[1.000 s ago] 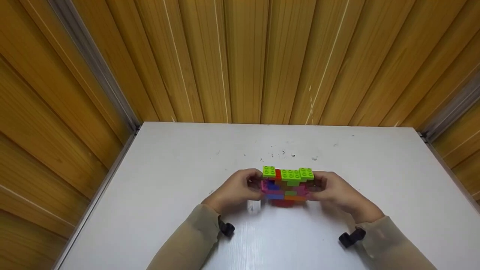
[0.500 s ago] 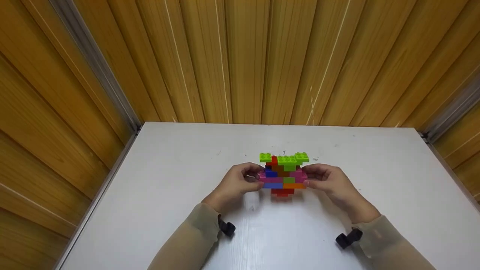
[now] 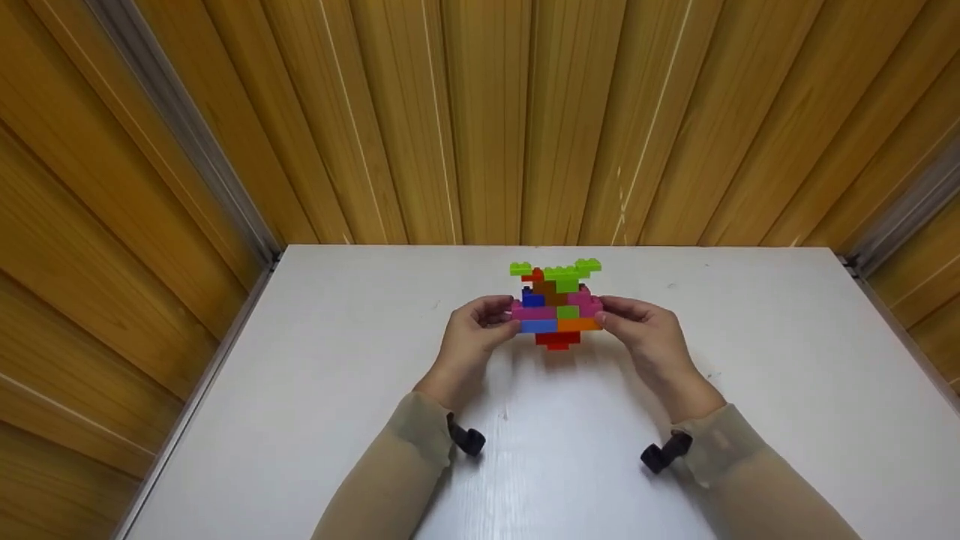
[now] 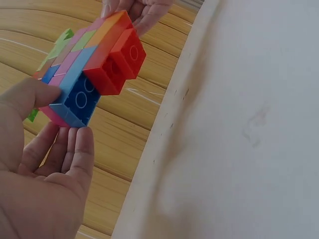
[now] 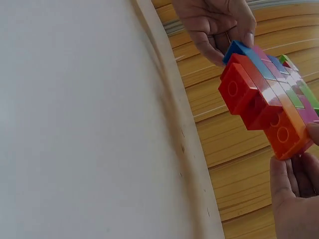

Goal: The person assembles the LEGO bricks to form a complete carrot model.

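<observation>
A model of stacked toy building bricks (image 3: 546, 313) is held between both hands above the table. Green bricks form its top, pink, brown and blue ones its middle, and red ones stick out underneath. My left hand (image 3: 474, 335) pinches the left end, its thumb on the light blue brick (image 4: 75, 69). At the other end my right hand (image 3: 651, 339) pinches the model, thumb by the orange brick (image 5: 285, 117). Hollow undersides of the red bricks (image 5: 244, 92) show in both wrist views. The model's far side is hidden in the head view.
A white table (image 3: 315, 360) with small dark marks lies beneath the hands. Wood-patterned panels (image 3: 487, 120) stand behind it and at both sides, with metal strips (image 3: 202, 150) at the corners. Black wrist cameras (image 3: 469, 441) sit at the cuffs.
Both hands have raised the brick model and carried it away from the body, slightly left. It has tilted, so its front face shows more and the stud tops less.
</observation>
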Available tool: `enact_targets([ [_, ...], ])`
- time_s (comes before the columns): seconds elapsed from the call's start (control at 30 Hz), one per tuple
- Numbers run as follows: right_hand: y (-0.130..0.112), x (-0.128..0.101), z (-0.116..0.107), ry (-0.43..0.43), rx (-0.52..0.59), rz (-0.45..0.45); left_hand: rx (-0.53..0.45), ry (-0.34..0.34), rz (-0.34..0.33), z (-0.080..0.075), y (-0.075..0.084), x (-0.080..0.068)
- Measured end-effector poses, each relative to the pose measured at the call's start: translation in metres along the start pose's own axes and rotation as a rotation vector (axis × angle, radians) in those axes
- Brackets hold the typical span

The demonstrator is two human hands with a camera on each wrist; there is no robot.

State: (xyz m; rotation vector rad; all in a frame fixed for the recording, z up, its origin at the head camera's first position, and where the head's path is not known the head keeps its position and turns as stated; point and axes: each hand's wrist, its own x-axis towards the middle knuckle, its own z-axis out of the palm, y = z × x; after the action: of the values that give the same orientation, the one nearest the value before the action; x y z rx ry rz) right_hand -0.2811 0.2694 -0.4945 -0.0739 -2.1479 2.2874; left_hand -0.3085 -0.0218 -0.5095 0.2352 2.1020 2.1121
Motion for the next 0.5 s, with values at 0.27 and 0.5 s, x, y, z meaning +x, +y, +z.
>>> enact_targets([
  [0.27,-0.005,0.010,0.016,0.097,-0.021,0.039,0.040,0.103,0.006,0.007,-0.003,0.008],
  [0.5,0.007,0.014,0.019,0.127,-0.110,0.042,0.083,0.127,0.007,0.008,-0.008,0.008],
])
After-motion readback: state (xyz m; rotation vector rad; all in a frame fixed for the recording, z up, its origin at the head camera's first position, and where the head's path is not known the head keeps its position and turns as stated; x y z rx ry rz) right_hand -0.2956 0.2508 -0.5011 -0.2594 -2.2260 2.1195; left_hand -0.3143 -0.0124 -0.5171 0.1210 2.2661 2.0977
